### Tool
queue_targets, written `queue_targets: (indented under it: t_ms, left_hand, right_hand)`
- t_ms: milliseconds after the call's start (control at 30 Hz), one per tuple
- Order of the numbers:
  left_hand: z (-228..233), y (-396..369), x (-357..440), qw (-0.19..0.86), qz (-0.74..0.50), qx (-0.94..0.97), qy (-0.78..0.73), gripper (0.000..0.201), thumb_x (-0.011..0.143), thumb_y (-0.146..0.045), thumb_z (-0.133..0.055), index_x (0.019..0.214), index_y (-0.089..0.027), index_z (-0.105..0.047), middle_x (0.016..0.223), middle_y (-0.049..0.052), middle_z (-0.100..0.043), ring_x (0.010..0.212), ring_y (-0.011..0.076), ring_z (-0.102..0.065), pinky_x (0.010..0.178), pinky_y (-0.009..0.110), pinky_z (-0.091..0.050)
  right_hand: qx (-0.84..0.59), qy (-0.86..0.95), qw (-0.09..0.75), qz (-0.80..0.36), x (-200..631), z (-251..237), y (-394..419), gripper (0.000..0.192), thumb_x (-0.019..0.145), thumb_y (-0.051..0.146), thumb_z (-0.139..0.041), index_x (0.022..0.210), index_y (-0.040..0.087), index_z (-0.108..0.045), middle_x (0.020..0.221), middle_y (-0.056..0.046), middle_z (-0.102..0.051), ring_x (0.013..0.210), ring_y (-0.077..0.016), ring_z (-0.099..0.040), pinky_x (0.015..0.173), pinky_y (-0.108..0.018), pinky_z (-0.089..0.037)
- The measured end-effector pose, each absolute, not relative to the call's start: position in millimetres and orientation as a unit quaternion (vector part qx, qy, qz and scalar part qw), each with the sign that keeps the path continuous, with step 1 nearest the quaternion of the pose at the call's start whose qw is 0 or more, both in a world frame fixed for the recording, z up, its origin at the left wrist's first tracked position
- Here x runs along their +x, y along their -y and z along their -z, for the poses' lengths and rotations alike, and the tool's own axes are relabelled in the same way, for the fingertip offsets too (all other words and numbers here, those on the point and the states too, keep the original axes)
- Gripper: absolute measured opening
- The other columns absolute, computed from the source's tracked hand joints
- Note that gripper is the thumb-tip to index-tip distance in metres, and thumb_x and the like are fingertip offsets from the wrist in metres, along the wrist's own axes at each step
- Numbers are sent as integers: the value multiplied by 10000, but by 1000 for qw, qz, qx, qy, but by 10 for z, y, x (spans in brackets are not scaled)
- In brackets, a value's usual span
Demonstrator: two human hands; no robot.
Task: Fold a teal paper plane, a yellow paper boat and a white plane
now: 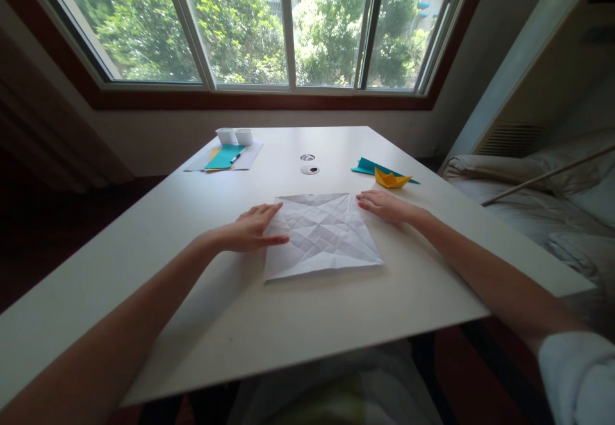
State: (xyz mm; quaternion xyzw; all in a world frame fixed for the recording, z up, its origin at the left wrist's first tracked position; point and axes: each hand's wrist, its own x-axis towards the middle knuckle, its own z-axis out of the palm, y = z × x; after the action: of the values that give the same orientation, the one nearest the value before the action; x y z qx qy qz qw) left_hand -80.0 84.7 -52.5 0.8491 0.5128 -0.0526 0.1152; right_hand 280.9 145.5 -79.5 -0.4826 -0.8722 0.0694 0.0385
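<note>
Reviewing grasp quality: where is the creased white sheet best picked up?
Judging by its pose, the near right corner of the creased white sheet. It lies flat on the table, both hands resting at its far side edges, so approach from the near edge.

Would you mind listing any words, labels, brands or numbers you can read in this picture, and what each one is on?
No readable text anywhere in this view.
White creased paper under the left hand and right hand: creases only, no print.
Teal sheet on the paper stack: nothing legible.
Two white cups: no label visible.
Yellow paper boat: plain.
Two small round items on the table: too small to read.
</note>
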Motion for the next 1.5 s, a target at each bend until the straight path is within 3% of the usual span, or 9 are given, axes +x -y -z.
queue_targets:
  t_ms: [167,300,600,700,800,900,1033,1200,1500]
  left_hand:
    - [636,-1056,-900,67,-13,815,-575,781,764,-690,-305,1273,-120,-464,1319,173,-438,1220,330,-367,971,412,-315]
    - [721,-1123,-870,78,-95,809,-575,668,753,-638,-376,1093,-112,-609,1189,168,-548,1133,323,-462,955,406,-343]
    - [664,-1020,-745,459,-347,666,-475,609,612,-416,-727,1122,-168,-507,838,48,-677,782,235,-641,725,403,-505]
    - [662,-1012,-717,514,-407,611,-445,571,582,-349,-772,1065,-169,-524,844,41,-684,773,209,-647,738,381,-511]
    - [691,-1034,-709,528,-445,577,-438,539,552,-312,-798,1006,-164,-548,831,34,-690,752,187,-649,734,356,-513]
    - [715,-1049,-710,533,-447,561,-448,516,533,-302,-809,970,-144,-584,839,51,-695,752,193,-651,734,363,-520]
    - [709,-1032,-704,534,-435,555,-466,457,513,-309,-814,904,-140,-651,888,66,-697,796,209,-651,779,377,-520]
    - [688,-1034,-722,489,-392,606,-489,374,510,-375,-790,797,-153,-704,836,58,-710,772,226,-648,771,380,-515]
    - [650,-1073,-789,245,-254,808,-472,304,671,-434,-599,779,-175,-714,851,65,-695,759,220,-614,667,309,-493]
  right_hand:
    - [-491,868,56,-54,2783,801,-1341,744,780,690,-346,1290,158,-447,1336,-148,-444,1238,-306,-385,1002,-418,-329]
    - [-498,864,59,-45,2750,841,-1345,773,765,703,-360,1292,143,-440,1349,-163,-423,1226,-314,-396,995,-424,-331]
    - [-504,857,77,-70,2743,866,-1364,772,742,704,-407,1290,160,-445,1364,-140,-410,1271,-331,-322,1041,-446,-248]
    - [-510,847,97,-116,2707,802,-1314,745,719,697,-460,1255,181,-488,1350,-123,-435,1279,-352,-296,1044,-480,-233]
    - [-505,827,143,-200,2663,709,-1257,624,702,621,-560,1159,196,-570,1247,-110,-540,1186,-337,-429,990,-474,-328]
    - [-463,798,216,-320,2637,638,-1225,460,687,490,-645,1025,178,-633,1091,-92,-637,1005,-267,-575,885,-400,-444]
    - [-438,755,275,-403,2662,638,-1259,378,656,403,-688,942,158,-652,982,-80,-674,900,-221,-615,804,-354,-490]
    - [-440,767,276,-377,2734,702,-1347,335,654,398,-682,882,154,-668,900,-68,-684,828,-196,-621,797,-345,-482]
    - [-413,843,206,-276,2775,676,-1336,224,723,308,-589,871,164,-676,946,-80,-667,869,-209,-602,740,-327,-479]
